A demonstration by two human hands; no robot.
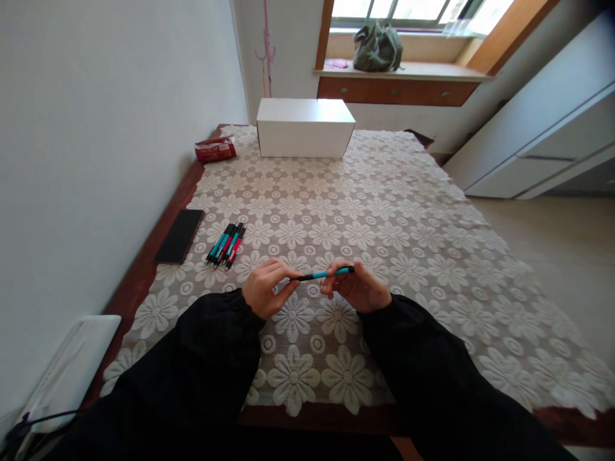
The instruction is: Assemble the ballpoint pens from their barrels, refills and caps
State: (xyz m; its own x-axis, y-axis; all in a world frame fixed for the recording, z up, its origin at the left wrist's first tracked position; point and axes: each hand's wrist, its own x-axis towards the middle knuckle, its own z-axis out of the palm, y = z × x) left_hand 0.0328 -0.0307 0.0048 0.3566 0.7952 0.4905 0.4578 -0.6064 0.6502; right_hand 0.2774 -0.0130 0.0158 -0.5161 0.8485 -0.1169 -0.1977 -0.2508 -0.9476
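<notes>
While both hands work above lace-covered counter [408, 211], teal pen [325, 274] held level between them. Left hand [264, 288] pinched shut on pen's black end; right hand [358, 288] curled closed round opposite end. Pen bundle [225, 245] lies on counter left of teal pen, well apart. Black phone [179, 236] left of bundle. White box [304, 127] far beyond teal pen, red packet [215, 149] left of box.

Teal, black-tipped pen [325, 274] lies level above the floral cloth.

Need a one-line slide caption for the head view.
Left hand and right hand hold a teal pen level over the lace tablecloth.
</notes>
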